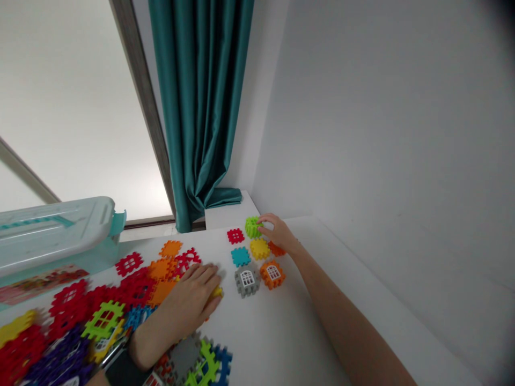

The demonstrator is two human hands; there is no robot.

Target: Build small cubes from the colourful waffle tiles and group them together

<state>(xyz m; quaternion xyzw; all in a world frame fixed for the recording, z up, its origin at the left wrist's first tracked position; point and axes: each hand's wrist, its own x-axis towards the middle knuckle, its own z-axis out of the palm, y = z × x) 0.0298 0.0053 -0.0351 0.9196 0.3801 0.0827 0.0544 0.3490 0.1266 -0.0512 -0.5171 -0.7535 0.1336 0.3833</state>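
Observation:
My right hand (277, 234) reaches to the far side of the table, its thumb and fingers closed on a small stack of lime green interlocking blocks (252, 227). Just in front of that stack lie a yellow block (259, 249) and, partly under my hand, an orange piece (277, 249). A red window piece (235, 236), a blue square (240, 256), a grey window block (247, 280) and an orange window block (272, 274) stand close by. My left hand (195, 295) is curled over a yellow block (218, 292), mostly hidden under its fingers, at the pile's right edge.
A heap of loose interlocking pieces, with red ones (139, 287) and purple ones (60, 359), spreads across the left of the white table (261, 338). Behind it stands a lidded clear bin (56, 236). A teal curtain (201, 107) and a wall (382, 134) border the table.

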